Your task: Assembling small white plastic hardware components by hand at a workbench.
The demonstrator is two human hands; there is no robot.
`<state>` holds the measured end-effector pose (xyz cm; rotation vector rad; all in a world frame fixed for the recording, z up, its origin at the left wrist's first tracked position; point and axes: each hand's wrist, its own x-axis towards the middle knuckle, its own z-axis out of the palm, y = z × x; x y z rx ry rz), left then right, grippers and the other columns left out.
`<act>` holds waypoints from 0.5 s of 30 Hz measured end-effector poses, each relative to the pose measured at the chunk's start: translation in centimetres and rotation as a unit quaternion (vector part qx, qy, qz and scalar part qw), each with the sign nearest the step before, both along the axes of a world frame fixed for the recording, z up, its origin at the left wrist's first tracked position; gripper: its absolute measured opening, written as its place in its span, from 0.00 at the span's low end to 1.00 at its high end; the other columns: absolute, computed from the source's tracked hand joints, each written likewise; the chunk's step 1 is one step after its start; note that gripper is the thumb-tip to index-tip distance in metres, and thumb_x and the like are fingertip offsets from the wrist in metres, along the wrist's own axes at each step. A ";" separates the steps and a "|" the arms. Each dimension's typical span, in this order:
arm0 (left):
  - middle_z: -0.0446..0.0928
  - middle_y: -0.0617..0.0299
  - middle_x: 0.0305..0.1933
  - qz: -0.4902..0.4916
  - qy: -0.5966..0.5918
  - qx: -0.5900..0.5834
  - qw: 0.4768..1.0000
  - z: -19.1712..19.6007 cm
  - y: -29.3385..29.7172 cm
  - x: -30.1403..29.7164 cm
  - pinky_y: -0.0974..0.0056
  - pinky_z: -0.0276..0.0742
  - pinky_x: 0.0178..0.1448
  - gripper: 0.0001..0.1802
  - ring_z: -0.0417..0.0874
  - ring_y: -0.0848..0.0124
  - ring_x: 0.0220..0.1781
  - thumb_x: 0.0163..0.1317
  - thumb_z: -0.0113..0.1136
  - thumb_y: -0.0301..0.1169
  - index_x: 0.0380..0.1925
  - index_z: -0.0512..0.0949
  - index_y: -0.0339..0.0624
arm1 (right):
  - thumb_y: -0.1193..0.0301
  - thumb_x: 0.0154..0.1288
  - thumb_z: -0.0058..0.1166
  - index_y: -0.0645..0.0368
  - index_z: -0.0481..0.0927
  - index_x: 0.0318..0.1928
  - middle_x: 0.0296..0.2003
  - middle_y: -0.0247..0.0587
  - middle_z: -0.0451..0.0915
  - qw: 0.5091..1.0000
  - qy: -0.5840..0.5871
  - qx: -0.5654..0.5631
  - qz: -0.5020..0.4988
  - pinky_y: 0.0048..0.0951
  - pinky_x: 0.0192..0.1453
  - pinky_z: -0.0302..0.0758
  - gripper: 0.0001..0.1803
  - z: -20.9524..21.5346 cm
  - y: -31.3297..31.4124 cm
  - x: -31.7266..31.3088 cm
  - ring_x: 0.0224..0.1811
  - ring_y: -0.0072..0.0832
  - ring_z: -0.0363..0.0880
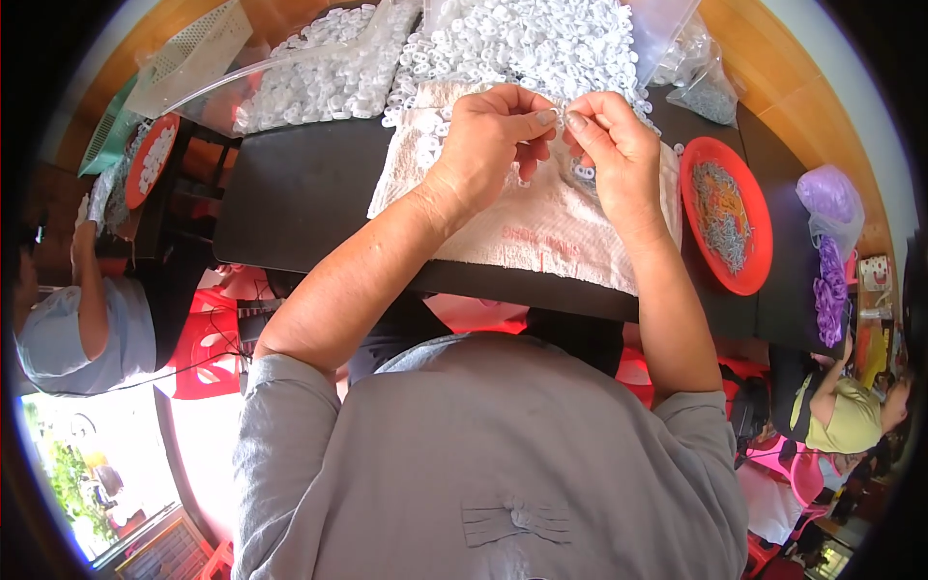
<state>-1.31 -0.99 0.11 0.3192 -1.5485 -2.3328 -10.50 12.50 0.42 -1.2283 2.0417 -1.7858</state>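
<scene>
Over a cream cloth (517, 237) on the dark table, both hands meet fingertip to fingertip. My left hand (495, 135) is closed in a pinch, thumb against the forefinger. Facing it, my right hand (617, 145) pinches in the same way. Whatever lies between the fingertips is too small and too covered to name. Just beyond the hands spreads a large heap of small white plastic pieces (522, 43), some with two holes. A few such pieces lie on the cloth, one of them a white two-holed piece (584, 173) below my right fingers.
To the right stands a red plate (759, 237) of small metal and orange-tinted parts. Beyond it lie clear bags (710, 92) and a purple bag (829, 198). A clear plastic sheet (232, 82) borders the heap. Co-workers sit at far left (87, 319) and far right (841, 416).
</scene>
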 end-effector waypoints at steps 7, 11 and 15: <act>0.78 0.58 0.29 0.018 0.008 -0.021 1.000 0.1 0.3 0.1 0.70 0.70 0.24 0.06 0.77 0.74 0.24 0.62 0.58 0.25 0.35 0.77 0.32 | 0.73 0.67 0.54 0.59 0.78 0.39 0.27 0.28 0.79 0.995 0.088 -0.008 -0.038 0.15 0.29 0.69 0.04 -0.1 -0.1 0.1 0.29 0.12 0.74; 0.78 0.59 0.27 0.039 -0.001 -0.035 0.999 0.2 0.4 0.1 0.71 0.69 0.23 0.06 0.76 0.75 0.22 0.62 0.59 0.25 0.34 0.77 0.32 | 0.73 0.67 0.54 0.59 0.79 0.39 0.27 0.28 0.79 0.995 0.083 -0.020 -0.046 0.15 0.30 0.70 0.04 -0.1 -0.2 0.1 0.28 0.12 0.75; 0.77 0.60 0.27 0.046 -0.008 -0.062 0.997 0.3 0.6 0.2 0.72 0.69 0.22 0.06 0.75 0.76 0.22 0.62 0.59 0.26 0.34 0.77 0.32 | 0.73 0.67 0.55 0.59 0.79 0.39 0.27 0.28 0.79 0.996 0.083 -0.003 -0.035 0.15 0.30 0.70 0.04 -0.2 -0.1 0.2 0.28 0.12 0.75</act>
